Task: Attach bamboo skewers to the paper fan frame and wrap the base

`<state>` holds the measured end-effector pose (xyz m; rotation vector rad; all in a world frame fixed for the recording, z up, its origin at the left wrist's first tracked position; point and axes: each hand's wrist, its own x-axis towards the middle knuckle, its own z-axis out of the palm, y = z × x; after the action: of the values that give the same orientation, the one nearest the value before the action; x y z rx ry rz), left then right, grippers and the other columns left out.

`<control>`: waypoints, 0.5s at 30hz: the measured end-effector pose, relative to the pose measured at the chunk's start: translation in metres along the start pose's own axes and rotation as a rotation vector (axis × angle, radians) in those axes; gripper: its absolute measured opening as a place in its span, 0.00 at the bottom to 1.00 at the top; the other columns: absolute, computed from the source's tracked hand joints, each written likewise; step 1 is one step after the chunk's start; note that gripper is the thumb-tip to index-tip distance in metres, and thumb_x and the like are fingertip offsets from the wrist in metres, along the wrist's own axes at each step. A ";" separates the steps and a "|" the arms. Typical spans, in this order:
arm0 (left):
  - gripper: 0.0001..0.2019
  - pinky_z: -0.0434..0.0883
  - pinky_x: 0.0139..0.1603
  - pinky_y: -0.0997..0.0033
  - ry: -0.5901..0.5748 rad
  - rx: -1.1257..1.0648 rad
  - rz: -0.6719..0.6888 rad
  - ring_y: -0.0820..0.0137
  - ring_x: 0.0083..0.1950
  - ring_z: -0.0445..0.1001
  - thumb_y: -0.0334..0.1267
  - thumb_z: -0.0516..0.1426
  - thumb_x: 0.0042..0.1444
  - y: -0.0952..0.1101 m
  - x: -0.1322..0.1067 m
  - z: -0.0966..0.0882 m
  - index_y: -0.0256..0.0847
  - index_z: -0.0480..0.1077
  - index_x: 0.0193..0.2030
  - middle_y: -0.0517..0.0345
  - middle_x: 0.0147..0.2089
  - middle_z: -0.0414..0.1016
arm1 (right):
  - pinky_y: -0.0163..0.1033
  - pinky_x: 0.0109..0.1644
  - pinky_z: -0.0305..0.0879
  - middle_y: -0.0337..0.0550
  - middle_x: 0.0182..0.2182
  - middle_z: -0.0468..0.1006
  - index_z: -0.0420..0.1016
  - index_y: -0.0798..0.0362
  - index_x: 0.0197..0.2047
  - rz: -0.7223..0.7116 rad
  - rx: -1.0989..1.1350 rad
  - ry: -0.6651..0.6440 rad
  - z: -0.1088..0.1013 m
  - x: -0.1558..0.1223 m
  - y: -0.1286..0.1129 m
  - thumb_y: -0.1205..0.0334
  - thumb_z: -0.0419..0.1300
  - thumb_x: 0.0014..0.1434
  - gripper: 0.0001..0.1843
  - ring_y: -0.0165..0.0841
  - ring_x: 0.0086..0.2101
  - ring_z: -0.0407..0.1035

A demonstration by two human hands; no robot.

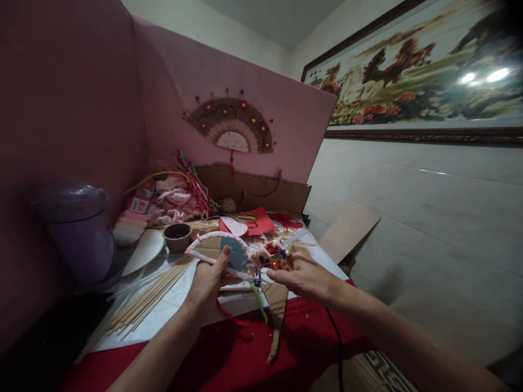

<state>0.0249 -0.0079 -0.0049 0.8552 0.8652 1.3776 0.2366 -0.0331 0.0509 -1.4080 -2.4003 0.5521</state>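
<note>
My left hand (208, 286) grips the lower edge of a small fan-shaped cardboard piece (218, 247) with a pink trim and a blue patch, thumb lying on its face. My right hand (304, 277) reaches in from the right, fingers curled at a cluster of small coloured beads and decorations (273, 258) beside the fan. What those fingers pinch is too small to make out. A brown cardboard strip (277, 310) and green and red cords hang down below the hands over the table's edge.
A bundle of bamboo sticks (151, 296) lies on white paper at left. A brown cup (177, 236), a purple pot (77, 228), pink ribbons (180, 193) and red paper (261, 220) stand behind. A finished fan (232, 125) hangs on the pink board. A black cable (335, 337) crosses the red cloth.
</note>
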 end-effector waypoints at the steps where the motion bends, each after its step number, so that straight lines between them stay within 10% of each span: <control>1: 0.19 0.77 0.27 0.65 0.006 -0.001 -0.005 0.71 0.24 0.73 0.47 0.63 0.44 0.000 0.000 0.000 0.35 0.70 0.38 0.56 0.28 0.74 | 0.36 0.26 0.42 0.34 0.16 0.51 0.69 0.52 0.24 0.000 -0.010 0.006 0.000 0.000 -0.001 0.52 0.53 0.57 0.16 0.28 0.21 0.47; 15: 0.20 0.78 0.27 0.64 0.018 -0.016 -0.010 0.67 0.27 0.76 0.46 0.64 0.42 0.003 -0.002 0.002 0.33 0.70 0.39 0.53 0.31 0.76 | 0.35 0.26 0.45 0.35 0.16 0.55 0.70 0.53 0.24 0.065 0.066 0.052 -0.005 0.002 -0.007 0.52 0.56 0.54 0.14 0.29 0.22 0.51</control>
<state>0.0256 -0.0094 -0.0014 0.8265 0.8707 1.3839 0.2321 -0.0338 0.0588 -1.4590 -2.2812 0.5976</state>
